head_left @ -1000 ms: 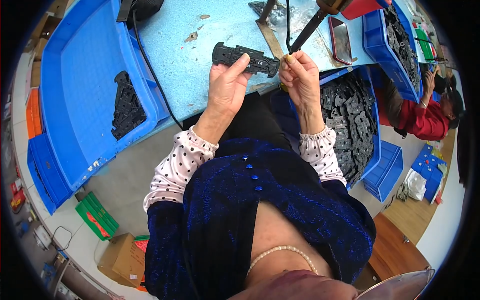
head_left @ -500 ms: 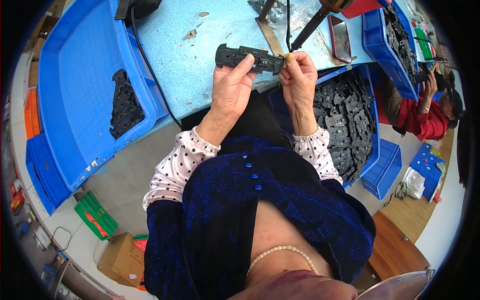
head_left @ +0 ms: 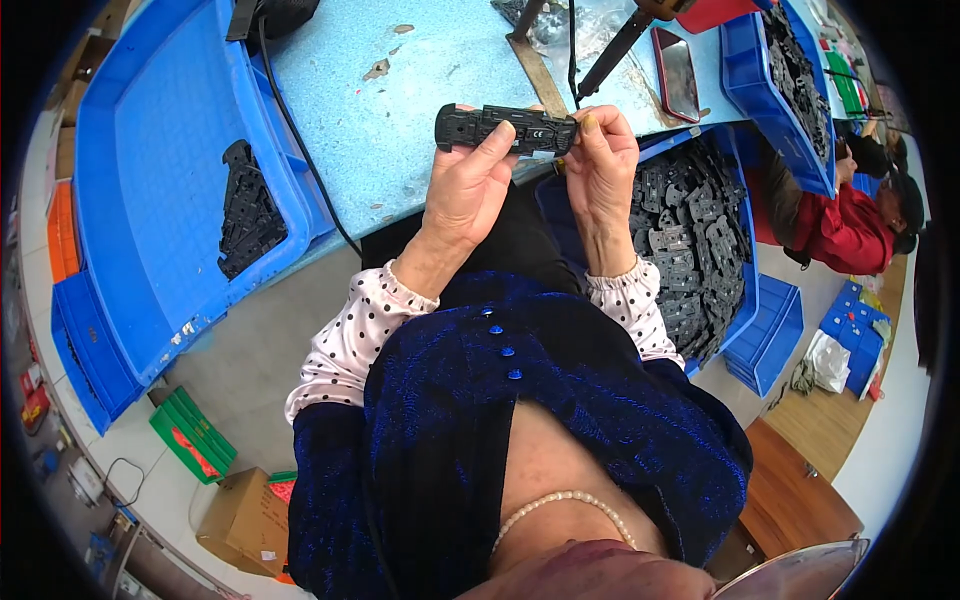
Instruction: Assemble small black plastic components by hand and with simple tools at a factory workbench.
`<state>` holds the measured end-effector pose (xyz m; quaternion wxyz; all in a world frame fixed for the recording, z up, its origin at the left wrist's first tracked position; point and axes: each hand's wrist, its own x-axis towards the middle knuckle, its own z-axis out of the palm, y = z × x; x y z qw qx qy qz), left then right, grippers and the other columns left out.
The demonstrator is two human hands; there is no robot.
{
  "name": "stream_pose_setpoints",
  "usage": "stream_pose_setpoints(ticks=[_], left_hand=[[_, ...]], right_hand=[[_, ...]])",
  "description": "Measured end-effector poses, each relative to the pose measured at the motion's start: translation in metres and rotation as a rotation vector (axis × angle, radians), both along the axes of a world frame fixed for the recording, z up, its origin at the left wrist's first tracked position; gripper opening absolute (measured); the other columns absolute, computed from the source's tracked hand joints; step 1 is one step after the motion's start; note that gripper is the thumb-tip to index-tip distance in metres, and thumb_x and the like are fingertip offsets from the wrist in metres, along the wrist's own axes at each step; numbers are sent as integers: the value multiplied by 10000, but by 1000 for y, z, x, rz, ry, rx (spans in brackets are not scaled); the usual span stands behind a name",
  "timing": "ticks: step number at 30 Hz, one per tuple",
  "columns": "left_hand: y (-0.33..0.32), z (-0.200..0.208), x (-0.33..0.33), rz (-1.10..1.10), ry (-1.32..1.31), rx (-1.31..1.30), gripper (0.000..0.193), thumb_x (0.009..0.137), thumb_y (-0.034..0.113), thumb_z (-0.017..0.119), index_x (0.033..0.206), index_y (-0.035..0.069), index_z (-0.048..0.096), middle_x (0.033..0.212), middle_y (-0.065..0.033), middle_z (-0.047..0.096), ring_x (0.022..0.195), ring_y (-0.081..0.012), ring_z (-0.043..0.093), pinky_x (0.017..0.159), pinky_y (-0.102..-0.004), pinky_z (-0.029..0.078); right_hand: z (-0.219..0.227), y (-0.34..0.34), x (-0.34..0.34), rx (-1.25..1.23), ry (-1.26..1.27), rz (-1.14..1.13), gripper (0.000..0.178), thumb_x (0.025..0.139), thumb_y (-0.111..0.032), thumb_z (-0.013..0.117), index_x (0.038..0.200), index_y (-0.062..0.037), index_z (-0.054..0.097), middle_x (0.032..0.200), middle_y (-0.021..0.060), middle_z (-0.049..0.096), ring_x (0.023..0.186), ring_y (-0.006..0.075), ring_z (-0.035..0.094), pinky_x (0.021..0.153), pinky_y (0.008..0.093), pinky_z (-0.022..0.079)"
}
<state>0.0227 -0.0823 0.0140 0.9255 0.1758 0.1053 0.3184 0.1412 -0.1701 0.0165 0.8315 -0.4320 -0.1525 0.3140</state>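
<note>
From where I sit, I have the left hand (head_left: 468, 195) near the centre top of the frame, grasping a long black plastic piece (head_left: 525, 124) with the thumb laid across its face. The right hand (head_left: 602, 165) has its thumb and curled fingers pinched on the piece's right end (whether something small sits between those fingertips, I cannot tell). I see the piece held roughly level, over the near edge of the pale blue table (head_left: 430, 60). Just above the right fingertips, a dark rod-shaped tool (head_left: 615, 62) slants down from the upper right, and a phone (head_left: 677, 75) lies on the table beyond it.

To the right of centre I find a blue bin (head_left: 742, 330) heaped with black parts (head_left: 690, 240); another blue bin (head_left: 760, 90) of them sits at the upper right. A large blue tray (head_left: 160, 150) fills the upper left, with a small stack of black pieces (head_left: 250, 215) in its right-hand corner. At the far right I make out a co-worker's red sleeve (head_left: 845, 230).
</note>
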Motion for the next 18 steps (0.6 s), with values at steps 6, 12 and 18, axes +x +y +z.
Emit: stream_pose_setpoints(ticks=[6, 12, 18], left_hand=[[-4, 3, -3, -26, -10, 29, 144, 924, -33, 531, 937, 105, 493, 1088, -136, 631, 1192, -292, 536, 1023, -423, 415], [-5, 11, -9, -39, -32, 42, 170, 913, -21, 556, 1044, 85, 532, 1073, -120, 631, 1219, -318, 513, 1047, -454, 394], [2, 19, -18, -88, -44, 202, 280, 877, -12, 612, 1145, 55, 565, 996, -73, 609, 1220, -329, 512, 1065, -461, 383]], right_hand=[[-7, -3, -3, -76, -232, -113, 121, 891, -103, 656, 882, -51, 547, 719, -18, 525, 561, 32, 408, 471, 176, 295], [-1, -6, -10, 16, -135, -103, 103, 895, -83, 645, 898, -47, 548, 810, 11, 572, 581, 42, 451, 484, 177, 353], [9, 0, -12, 50, -195, -79, 126, 918, -123, 621, 935, -29, 538, 882, 70, 592, 619, 94, 516, 529, 209, 421]])
